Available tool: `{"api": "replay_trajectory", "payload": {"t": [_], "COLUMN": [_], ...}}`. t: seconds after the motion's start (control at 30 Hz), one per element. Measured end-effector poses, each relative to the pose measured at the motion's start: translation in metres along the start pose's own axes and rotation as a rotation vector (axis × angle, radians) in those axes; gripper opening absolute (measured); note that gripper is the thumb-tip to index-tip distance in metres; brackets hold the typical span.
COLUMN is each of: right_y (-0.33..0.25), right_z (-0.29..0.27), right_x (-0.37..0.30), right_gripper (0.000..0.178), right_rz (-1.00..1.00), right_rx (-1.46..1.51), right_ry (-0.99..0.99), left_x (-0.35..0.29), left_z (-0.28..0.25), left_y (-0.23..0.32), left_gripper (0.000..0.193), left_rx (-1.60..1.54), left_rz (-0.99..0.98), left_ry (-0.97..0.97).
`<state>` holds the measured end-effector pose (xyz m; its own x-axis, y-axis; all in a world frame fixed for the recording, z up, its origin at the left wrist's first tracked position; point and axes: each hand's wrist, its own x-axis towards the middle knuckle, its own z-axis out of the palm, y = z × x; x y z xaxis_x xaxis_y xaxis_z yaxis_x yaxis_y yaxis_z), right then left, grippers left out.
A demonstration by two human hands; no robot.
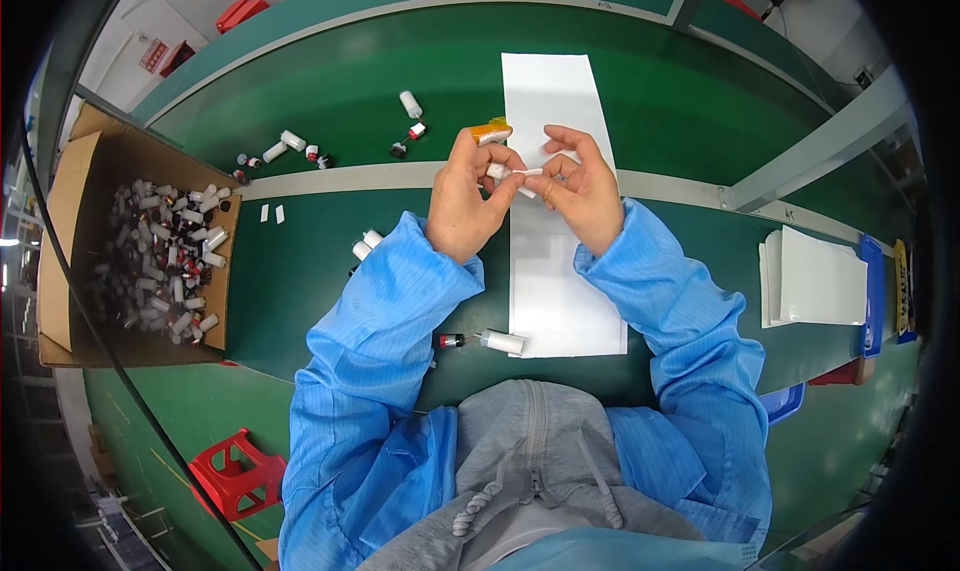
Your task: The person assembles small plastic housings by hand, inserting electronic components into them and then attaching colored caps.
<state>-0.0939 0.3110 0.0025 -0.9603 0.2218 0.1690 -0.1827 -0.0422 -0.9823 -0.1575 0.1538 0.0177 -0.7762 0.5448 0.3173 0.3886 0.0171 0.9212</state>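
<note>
White plastic tube (507, 175) sits pinched between both hands over the long paper sheet (560, 301); left hand (465, 196) grips it, right hand (583, 188) pinches its end.

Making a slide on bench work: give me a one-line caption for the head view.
Both hands, left and right, hold a small white tube above a white sheet on a green bench.
</note>
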Motion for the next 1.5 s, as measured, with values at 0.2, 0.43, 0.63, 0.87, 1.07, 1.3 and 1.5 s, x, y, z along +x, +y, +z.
{"api": "replay_trajectory", "payload": {"t": [0.2, 0.43, 0.63, 0.87, 1.07, 1.3, 1.5], "right_y": [-0.004, -0.033, -0.021, -0.035, -0.024, -0.021, -0.046], "right_z": [-0.009, 0.003, 0.010, 0.003, 0.058, 0.055, 0.047], "right_x": [0.003, -0.015, -0.012, -0.027, -0.094, -0.054, -0.030], "right_gripper": [0.022, 0.023, 0.040, 0.073, 0.098, 0.091, 0.088], "right_rz": [-0.250, -0.668, -0.178, -0.065, -0.098, -0.020, -0.027], "right_rx": [-0.377, -0.506, 0.023, -0.218, -0.661, -0.300, -0.114], "right_ry": [-0.013, 0.045, -0.075, -0.267, -0.745, -0.599, -0.500], "left_x": [0.000, 0.002, -0.004, -0.072, -0.150, -0.140, -0.104], "left_z": [0.002, -0.015, -0.028, -0.127, -0.115, -0.110, -0.086], "left_y": [-0.006, -0.004, 0.017, 0.052, 0.039, -0.009, 0.017], "left_gripper": [0.049, 0.051, 0.057, 0.085, 0.109, 0.065, 0.051], "left_rx": [-0.022, 0.002, -0.207, 0.514, 0.966, 1.194, 0.507], "left_rz": [-0.009, -0.056, -0.033, 0.024, -0.341, -0.145, -0.039], "left_ry": [0.012, 0.020, -0.163, -0.324, -0.593, -0.252, -0.015]}}
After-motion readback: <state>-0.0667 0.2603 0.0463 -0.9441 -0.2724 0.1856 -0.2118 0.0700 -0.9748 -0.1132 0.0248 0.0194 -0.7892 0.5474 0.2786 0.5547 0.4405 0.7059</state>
